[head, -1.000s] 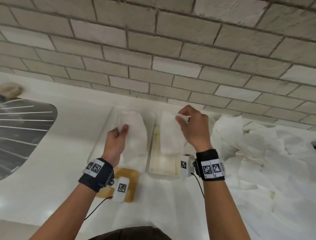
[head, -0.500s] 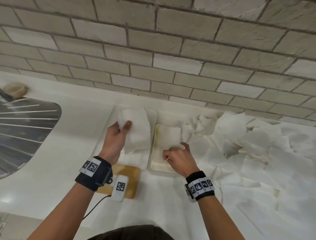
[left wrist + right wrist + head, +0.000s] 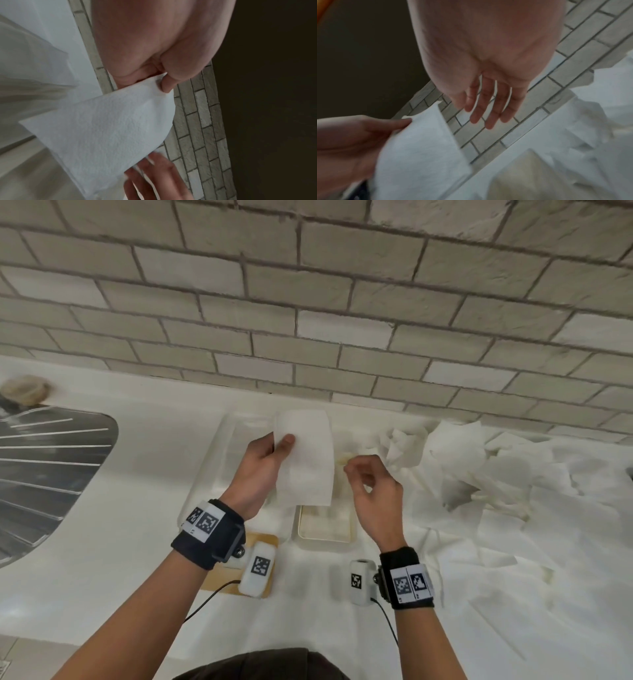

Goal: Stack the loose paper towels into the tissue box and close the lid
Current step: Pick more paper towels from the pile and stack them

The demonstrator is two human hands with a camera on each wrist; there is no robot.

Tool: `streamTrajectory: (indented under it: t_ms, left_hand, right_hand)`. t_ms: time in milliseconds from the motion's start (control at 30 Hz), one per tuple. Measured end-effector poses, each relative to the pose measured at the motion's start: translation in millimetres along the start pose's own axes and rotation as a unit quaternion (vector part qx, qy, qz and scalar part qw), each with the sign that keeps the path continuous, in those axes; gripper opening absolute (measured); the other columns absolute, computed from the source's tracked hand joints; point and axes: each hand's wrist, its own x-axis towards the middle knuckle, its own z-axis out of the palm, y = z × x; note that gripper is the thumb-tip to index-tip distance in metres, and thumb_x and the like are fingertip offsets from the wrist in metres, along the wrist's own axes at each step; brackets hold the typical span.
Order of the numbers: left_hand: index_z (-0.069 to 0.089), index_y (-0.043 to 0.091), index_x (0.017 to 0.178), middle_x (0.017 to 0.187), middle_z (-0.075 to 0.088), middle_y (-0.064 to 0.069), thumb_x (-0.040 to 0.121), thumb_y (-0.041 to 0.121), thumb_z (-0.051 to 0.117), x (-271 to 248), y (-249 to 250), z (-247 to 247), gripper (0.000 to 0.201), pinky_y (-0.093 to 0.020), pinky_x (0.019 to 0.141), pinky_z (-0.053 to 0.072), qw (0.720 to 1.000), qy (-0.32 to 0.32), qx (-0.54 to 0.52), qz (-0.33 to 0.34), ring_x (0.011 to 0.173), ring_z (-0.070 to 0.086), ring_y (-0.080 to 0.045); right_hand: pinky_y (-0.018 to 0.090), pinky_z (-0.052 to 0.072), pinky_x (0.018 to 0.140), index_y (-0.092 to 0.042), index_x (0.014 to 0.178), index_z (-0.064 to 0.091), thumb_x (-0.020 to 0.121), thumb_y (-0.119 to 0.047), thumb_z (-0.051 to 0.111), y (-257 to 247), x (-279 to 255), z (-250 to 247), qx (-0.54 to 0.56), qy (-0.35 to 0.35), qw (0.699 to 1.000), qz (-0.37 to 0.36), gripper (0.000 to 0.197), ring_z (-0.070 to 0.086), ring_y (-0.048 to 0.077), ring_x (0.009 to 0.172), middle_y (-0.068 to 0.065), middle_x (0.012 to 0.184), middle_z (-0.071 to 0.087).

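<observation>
My left hand (image 3: 278,446) pinches a white paper towel (image 3: 306,463) by its upper left corner, thumb on the front. The sheet hangs above the far half of the open cream tissue box (image 3: 324,539). The left wrist view shows that thumb (image 3: 167,86) on the towel (image 3: 111,128). My right hand (image 3: 363,474) hovers just right of the sheet, over the box, holding nothing. Seen from the right wrist, its fingers (image 3: 488,115) are straight and spread beside the towel (image 3: 419,148). What lies in the box is mostly hidden by the sheet and my hands.
A large heap of loose paper towels (image 3: 496,481) covers the counter to the right. A clear shallow tray (image 3: 212,474) lies left of the box, with a wooden board (image 3: 269,542) at its near end. A metal drainboard (image 3: 41,474) sits far left, and a brick wall runs behind.
My right hand has lifted off the box, empty, after laying a towel in it. My left hand has carried its towel to the right, from over the clear tray to over the box.
</observation>
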Motion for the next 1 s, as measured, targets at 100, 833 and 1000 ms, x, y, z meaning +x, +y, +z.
streamTrajectory:
  t_ms: [100,833,1000]
  left_hand:
    - [0.072,0.002,0.126,0.125,0.077,-0.014,0.113,0.029,0.054,5.8,2.4,14.9,0.035,-0.052,0.111,0.053,1.0,-0.024,-0.011,0.006,0.121,0.072,-0.032]
    - [0.053,0.014,0.143,0.153,0.044,-0.011,0.102,0.038,0.066,86.8,-76.6,71.4,0.05,-0.044,0.104,0.049,0.631,-0.31,0.708,0.065,0.134,0.048,-0.032]
    - [0.022,0.026,0.167,0.177,0.005,-0.011,0.079,0.063,0.084,83.7,-105.4,80.5,0.114,-0.053,0.126,0.031,0.545,-0.344,0.765,0.006,0.159,0.019,-0.043]
  right_hand:
    - [0.04,0.059,0.092,-0.032,0.129,0.056,0.109,-0.044,0.06,-23.2,-13.1,8.7,0.143,-0.016,0.988,0.064,0.023,0.074,0.019,0.097,0.001,0.103,0.078]
    - [0.039,0.051,0.094,-0.006,0.126,0.065,0.106,-0.008,0.049,30.9,-15.7,32.4,-0.294,-0.189,0.926,0.144,0.025,0.066,0.038,0.112,0.019,0.125,0.066]
    - [0.033,0.053,0.078,-0.021,0.117,0.069,0.102,-0.014,0.058,63.6,-1.3,-35.1,-0.28,-0.021,0.955,0.095,0.02,0.072,0.03,0.095,0.008,0.103,0.075]
